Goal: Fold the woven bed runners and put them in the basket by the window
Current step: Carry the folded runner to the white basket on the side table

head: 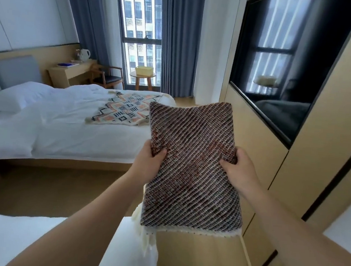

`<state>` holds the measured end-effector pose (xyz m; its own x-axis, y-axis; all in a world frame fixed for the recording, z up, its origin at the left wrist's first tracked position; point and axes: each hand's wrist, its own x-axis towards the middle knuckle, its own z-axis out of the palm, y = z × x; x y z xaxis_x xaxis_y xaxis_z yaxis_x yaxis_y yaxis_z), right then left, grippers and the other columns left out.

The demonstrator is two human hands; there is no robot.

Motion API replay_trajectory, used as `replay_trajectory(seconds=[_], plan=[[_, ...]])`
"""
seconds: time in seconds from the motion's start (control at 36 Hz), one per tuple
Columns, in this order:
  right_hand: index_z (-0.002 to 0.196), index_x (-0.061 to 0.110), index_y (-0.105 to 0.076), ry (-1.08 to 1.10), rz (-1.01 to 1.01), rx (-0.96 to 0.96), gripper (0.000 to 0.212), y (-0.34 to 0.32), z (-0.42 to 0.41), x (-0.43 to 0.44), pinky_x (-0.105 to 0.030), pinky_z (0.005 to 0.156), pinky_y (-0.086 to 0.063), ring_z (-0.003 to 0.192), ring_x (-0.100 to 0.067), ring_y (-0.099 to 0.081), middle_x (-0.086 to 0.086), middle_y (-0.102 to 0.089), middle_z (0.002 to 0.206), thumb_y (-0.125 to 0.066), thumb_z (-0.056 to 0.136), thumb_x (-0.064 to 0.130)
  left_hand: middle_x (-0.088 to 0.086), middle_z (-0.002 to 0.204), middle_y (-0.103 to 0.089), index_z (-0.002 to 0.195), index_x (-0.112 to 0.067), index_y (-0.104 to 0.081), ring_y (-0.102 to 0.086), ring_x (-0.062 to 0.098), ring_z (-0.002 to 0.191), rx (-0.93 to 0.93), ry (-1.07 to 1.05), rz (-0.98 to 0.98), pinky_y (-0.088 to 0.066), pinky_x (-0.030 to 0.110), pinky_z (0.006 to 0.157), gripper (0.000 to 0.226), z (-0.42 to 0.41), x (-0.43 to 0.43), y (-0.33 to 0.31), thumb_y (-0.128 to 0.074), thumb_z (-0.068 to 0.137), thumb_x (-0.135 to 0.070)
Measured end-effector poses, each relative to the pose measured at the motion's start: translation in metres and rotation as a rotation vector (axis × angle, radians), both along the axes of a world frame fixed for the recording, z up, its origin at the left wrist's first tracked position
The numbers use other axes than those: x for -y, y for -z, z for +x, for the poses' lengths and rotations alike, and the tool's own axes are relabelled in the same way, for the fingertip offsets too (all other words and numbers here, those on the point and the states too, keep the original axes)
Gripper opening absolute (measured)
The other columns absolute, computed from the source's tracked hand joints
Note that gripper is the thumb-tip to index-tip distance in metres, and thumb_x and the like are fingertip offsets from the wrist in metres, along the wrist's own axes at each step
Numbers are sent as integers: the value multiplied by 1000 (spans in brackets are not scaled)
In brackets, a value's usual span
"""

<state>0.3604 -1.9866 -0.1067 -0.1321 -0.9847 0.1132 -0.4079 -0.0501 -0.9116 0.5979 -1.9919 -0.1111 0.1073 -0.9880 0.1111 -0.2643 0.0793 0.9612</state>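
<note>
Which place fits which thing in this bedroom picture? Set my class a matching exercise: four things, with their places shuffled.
Things:
1. brown woven runner
2. patterned runner
3. yellow basket
4. white kettle

Places:
A. on the round table by the window
B. on the desk
C. gripped by the left hand and right hand
D. lying on the far bed

Pairs: 1-C, 2-D, 3-A, 4-B

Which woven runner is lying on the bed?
The cream diamond-patterned runner, on the far bed; the brown striped runner is held folded by the left hand and right hand.
</note>
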Motion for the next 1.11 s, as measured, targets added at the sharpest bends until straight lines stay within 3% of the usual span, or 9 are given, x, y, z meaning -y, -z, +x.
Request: replay_trajectory(seconds=[0.19,0.36,0.61,0.72,1.11], plan=[[120,23,-46,22,-72,13,32,-4,-41,71,-24,83,-40,97,-9,-52,9,-54,108,-61,93,19,-7,115,-63,121,-33,-47,-61,16,104,7,46,-75,-48,44,96,27,-38,76,-17,-55,96,-26],[116,22,-49,8,-105,77,27,-11,-89,153,-31,87,-46,102,-15,-57,4,-59,112,-61,93,15,-4,117,-63,120,-31,-49,-61,17,106,-21,16,-89,-47,47,98,27,-83,154,-25,-56,95,-24],[122,17,-52,-30,-98,73,31,-21,-143,262,-32,87,-48,102,-16,-59,2,-62,114,-60,93,12,-3,118,-63,118,-33,-52,-61,20,107,-67,-66,-88,-48,49,97,28,-135,251,-22,-59,92,-27],[121,18,-52,-47,-67,82,30,-15,-153,305,-38,92,-50,104,-18,-59,1,-63,115,-60,92,13,-3,116,-64,116,-33,-51,-61,20,107,-78,-66,-74,-47,48,98,26,-147,287,-19,-59,93,-24],[121,19,-50,-16,-17,19,30,7,-137,478,-34,89,-49,102,-17,-58,2,-60,112,-59,93,14,-2,115,-64,127,-21,-48,-61,17,104,-104,-39,-52,-48,43,96,35,-133,465,12,-59,93,-22]])
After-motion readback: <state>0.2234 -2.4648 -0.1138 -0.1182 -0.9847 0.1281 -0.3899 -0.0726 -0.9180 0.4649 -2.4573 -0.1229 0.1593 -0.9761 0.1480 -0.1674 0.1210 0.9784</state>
